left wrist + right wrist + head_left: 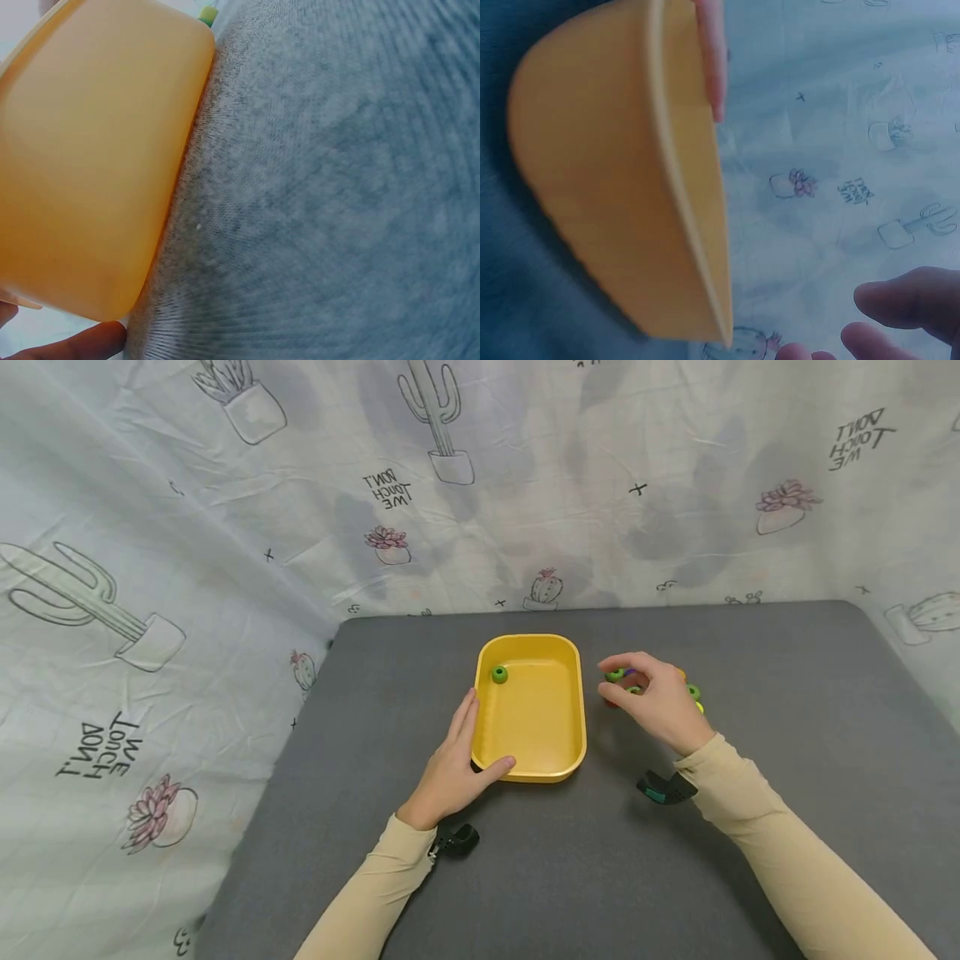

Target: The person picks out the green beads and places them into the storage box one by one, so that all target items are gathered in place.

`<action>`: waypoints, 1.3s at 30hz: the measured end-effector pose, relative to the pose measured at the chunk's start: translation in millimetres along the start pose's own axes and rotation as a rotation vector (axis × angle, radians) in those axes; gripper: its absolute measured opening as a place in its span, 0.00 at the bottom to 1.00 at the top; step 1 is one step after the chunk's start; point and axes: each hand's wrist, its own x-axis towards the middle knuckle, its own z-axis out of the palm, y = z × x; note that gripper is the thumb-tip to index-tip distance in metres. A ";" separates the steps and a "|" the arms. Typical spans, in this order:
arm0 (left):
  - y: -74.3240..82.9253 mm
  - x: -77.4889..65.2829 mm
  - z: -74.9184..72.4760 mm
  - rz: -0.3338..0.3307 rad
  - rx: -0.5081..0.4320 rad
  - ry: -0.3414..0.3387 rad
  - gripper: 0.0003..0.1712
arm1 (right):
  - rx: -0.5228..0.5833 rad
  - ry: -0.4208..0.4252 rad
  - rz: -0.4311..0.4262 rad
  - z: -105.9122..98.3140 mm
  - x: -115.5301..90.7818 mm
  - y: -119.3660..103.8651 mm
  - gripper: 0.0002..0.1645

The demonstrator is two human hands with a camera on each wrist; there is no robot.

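Note:
A yellow tray (532, 727) stands on the grey table with one green bead (499, 674) inside, near its far left corner. My left hand (453, 777) rests against the tray's near left corner, its straight fingers along the left side and the thumb at the near rim. To the right of the tray, my right hand (656, 702) hovers over a small group of coloured beads (693, 692). Its thumb and fingers are bent but apart, and nothing shows between them in the right wrist view. The hand hides part of the group; green, yellow, orange, blue and red pieces peek out.
The grey table (787, 760) extends around the tray on all sides. Behind it and to the left hangs a white curtain (525, 510) printed with cacti. A dark strapped device (667, 788) sits at the right wrist, and another (456, 842) at the left.

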 end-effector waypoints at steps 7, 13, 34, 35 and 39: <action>-0.8 -0.2 1.8 -0.012 0.007 -0.003 0.64 | -0.089 0.030 0.004 -10.8 -16.4 17.7 0.21; -2.5 -0.2 1.2 -0.009 0.013 -0.002 0.64 | -0.141 0.028 0.029 -17.5 -27.5 34.2 0.25; -2.2 0.2 1.1 -0.015 0.004 0.004 0.64 | -0.252 0.059 0.011 -25.1 -44.9 82.4 0.31; -1.9 0.2 1.0 -0.017 0.005 0.003 0.64 | -0.257 0.063 0.003 -24.4 -44.9 83.7 0.31; -1.3 -0.2 1.5 -0.019 -0.003 -0.004 0.64 | -0.262 0.071 -0.019 -22.2 -45.1 88.3 0.30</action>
